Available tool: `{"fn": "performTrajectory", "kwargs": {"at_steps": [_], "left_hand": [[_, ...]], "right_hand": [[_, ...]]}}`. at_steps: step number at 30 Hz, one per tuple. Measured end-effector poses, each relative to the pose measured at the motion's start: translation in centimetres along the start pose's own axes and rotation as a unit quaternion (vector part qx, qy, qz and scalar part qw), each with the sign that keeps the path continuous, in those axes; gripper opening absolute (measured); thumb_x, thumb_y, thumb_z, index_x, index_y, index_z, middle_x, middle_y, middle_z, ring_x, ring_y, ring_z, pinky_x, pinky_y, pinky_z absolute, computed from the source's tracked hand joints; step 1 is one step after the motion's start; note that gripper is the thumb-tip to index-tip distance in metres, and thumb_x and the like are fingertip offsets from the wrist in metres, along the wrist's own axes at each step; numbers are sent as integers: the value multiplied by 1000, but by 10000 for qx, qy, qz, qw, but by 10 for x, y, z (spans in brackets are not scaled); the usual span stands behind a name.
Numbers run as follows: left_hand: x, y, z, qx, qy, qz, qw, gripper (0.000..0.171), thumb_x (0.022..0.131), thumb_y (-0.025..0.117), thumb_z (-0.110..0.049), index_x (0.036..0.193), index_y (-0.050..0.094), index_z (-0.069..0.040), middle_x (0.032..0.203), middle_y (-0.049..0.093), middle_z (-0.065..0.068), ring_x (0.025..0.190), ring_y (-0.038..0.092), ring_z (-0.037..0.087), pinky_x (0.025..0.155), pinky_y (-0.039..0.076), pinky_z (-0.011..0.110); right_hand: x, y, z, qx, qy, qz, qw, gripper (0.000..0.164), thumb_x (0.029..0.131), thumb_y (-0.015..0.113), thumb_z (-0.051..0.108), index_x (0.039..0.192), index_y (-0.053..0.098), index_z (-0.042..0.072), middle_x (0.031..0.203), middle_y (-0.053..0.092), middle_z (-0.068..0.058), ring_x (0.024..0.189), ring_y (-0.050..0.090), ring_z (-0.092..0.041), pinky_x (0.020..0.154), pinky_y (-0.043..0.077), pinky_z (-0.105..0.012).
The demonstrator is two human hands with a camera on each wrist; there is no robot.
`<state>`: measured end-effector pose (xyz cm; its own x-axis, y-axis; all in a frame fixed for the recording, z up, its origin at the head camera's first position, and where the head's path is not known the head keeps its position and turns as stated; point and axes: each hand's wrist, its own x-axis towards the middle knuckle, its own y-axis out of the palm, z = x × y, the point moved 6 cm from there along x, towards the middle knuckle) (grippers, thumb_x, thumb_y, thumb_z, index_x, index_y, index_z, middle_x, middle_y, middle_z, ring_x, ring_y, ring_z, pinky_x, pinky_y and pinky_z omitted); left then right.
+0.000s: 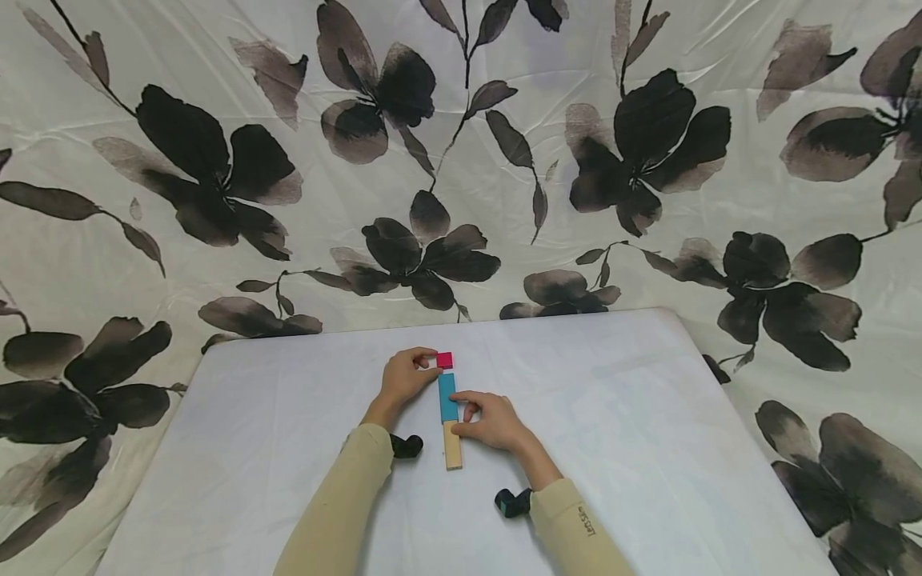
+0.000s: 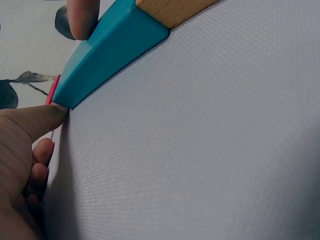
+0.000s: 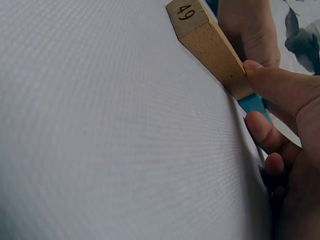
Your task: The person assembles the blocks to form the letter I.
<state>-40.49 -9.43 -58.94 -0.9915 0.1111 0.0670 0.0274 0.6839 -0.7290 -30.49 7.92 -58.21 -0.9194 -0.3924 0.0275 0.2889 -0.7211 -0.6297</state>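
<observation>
Three blocks lie in a line on the white table. At the far end is a small red block (image 1: 444,360), which my left hand (image 1: 406,378) pinches from the left, index finger at its far edge and thumb at its near edge. A narrow gap separates it from the long blue block (image 1: 447,396). That block's near end meets a natural wooden block (image 1: 452,452), marked "49" on its end in the right wrist view. From the right, my right hand (image 1: 495,420) touches the blue block with its index fingertip and the wooden block with its thumb.
The white table (image 1: 619,400) spreads on both sides of the blocks. Behind it hangs a pale cloth with dark flowers (image 1: 425,264). A small black device (image 1: 406,446) sits at my left wrist, and a similar black device (image 1: 513,503) at my right.
</observation>
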Motion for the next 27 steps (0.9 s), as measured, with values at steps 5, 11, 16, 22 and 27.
{"fn": "performTrajectory", "kwargs": {"at_steps": [5, 11, 16, 22, 27], "left_hand": [[-1, -1, -1, 22, 16, 1, 10000, 35, 81, 80, -26, 113, 73, -14, 79, 59, -2, 72, 50, 16, 68, 40, 33], [-2, -1, -1, 5, -32, 29, 10000, 35, 81, 80, -27, 114, 72, -15, 79, 58, -2, 73, 50, 16, 68, 39, 33], [-3, -3, -4, -95, -20, 2, 10000, 34, 81, 80, -25, 112, 73, -12, 78, 59, -1, 72, 50, 17, 67, 39, 33], [-3, -3, -2, -5, -47, 3, 10000, 35, 82, 79, -26, 114, 72, -14, 78, 58, -2, 72, 49, 16, 68, 39, 33], [-1, -1, -1, -29, -29, -9, 10000, 36, 81, 79, -26, 114, 72, -14, 78, 58, -2, 71, 49, 16, 67, 39, 33]], "right_hand": [[0, 1, 0, 3, -26, -2, 10000, 48, 83, 77, 29, 128, 64, 17, 75, 57, 11, 65, 48, -8, 69, 38, -30], [1, 1, -2, -19, 33, 8, 10000, 48, 83, 78, 29, 128, 64, 18, 74, 57, 11, 69, 49, -7, 71, 39, -29], [1, 1, -2, 63, 41, 49, 10000, 49, 83, 78, 28, 128, 64, 18, 75, 57, 10, 69, 50, -8, 70, 39, -29], [0, 0, 0, 84, 65, 51, 9999, 49, 83, 78, 29, 128, 64, 18, 74, 58, 11, 69, 50, -8, 73, 38, -31], [0, -1, 1, 85, 43, 37, 9999, 48, 83, 78, 29, 128, 64, 17, 74, 57, 10, 69, 50, -8, 72, 38, -31]]}}
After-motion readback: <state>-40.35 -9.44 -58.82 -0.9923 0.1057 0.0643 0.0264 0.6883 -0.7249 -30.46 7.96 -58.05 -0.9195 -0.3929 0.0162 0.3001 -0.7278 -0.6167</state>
